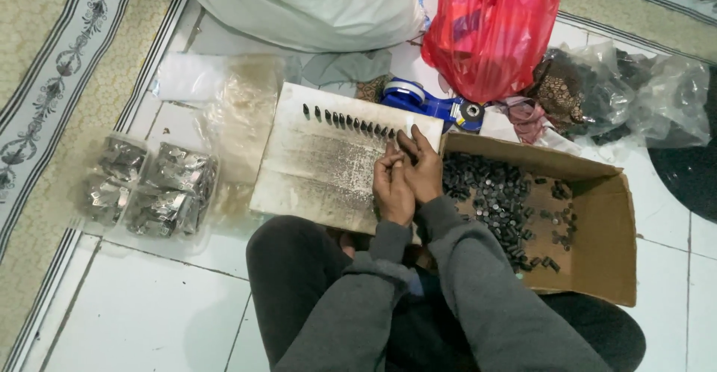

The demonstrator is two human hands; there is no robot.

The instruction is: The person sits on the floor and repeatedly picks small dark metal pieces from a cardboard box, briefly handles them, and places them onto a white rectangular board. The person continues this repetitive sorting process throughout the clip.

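Note:
A worn white board (pixel 321 166) lies on the floor in front of my knees. A row of several small dark cylindrical pieces (pixel 347 122) stands along its far edge. My left hand (pixel 392 185) and my right hand (pixel 420 169) are pressed together at the right end of that row, fingers curled around something small that I cannot make out. Just right of my hands sits an open cardboard box (pixel 597 215) holding a heap of the same small dark pieces (pixel 497 196).
Several clear packets of shiny metal parts (pixel 149 185) lie at the left on a plastic sheet. A blue tape dispenser (pixel 429 103), a red plastic bag (pixel 489 28), a white sack (pixel 314 2) and clear bags of dark parts (pixel 635 92) lie beyond the board. Patterned carpet borders the tiles.

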